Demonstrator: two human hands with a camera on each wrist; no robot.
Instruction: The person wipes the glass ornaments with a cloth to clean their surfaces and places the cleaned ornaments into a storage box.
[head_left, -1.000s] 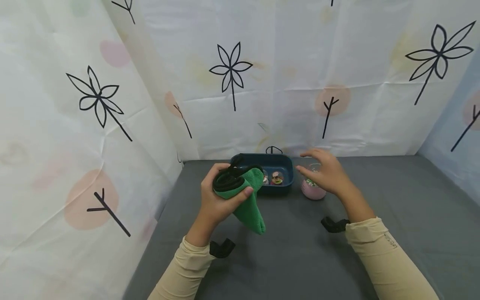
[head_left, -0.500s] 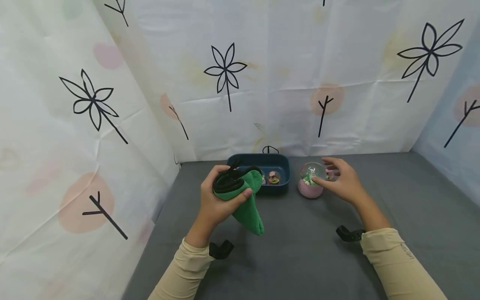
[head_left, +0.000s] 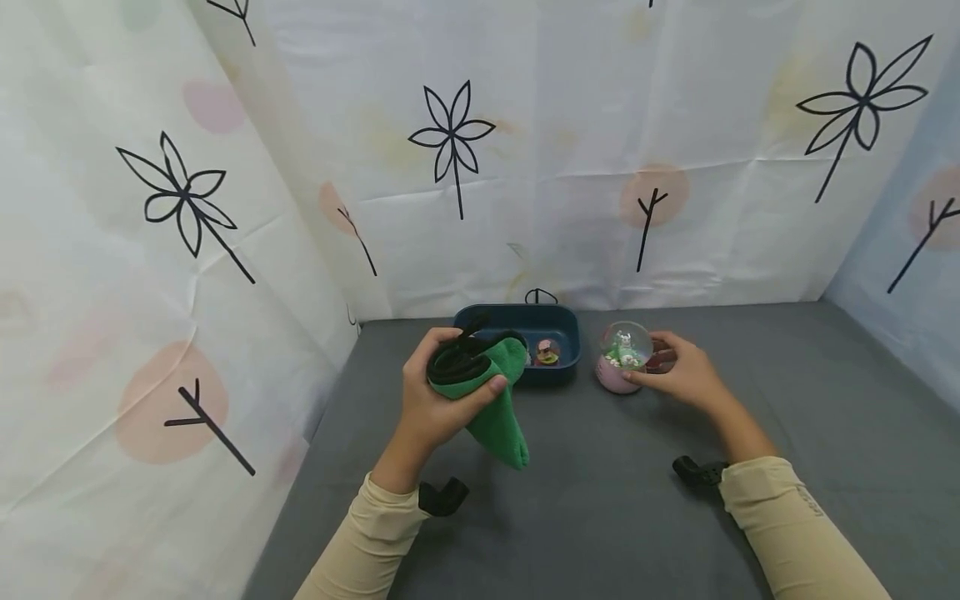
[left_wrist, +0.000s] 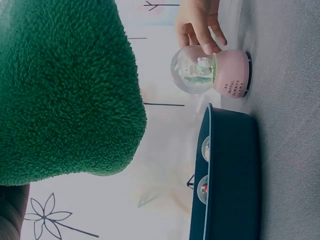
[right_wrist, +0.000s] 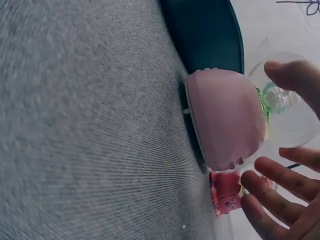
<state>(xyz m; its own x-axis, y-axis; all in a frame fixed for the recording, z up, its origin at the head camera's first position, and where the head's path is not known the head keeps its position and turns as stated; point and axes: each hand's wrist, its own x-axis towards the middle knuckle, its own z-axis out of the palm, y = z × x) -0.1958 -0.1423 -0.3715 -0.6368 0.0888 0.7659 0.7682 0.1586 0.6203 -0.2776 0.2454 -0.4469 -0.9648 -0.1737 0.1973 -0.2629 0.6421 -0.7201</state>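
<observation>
My left hand [head_left: 431, 408] grips a bunched green plush cloth [head_left: 498, 425] with a rolled black part on top; the cloth fills much of the left wrist view [left_wrist: 70, 95]. On the right, my right hand [head_left: 686, 371] holds the side of a snow globe [head_left: 617, 382] with a pink base and clear dome. In the right wrist view its thumb [right_wrist: 290, 77] lies over the dome, with the fingers on the opposite side. The globe leans slightly in the head view. A smaller red-pink snow globe [right_wrist: 227, 192] stands behind those fingers, partly hidden.
A dark blue tray [head_left: 572, 333] stands at the back, left of the pink globe, with small clear globes [head_left: 547, 352] inside. Part of it is hidden by the cloth. Printed fabric [head_left: 570, 225] hangs behind the grey tabletop [head_left: 577, 500].
My right hand moved right past the pink globe, then closed in on its right side. The globe has since tilted slightly. My left hand keeps its hold on the cloth.
</observation>
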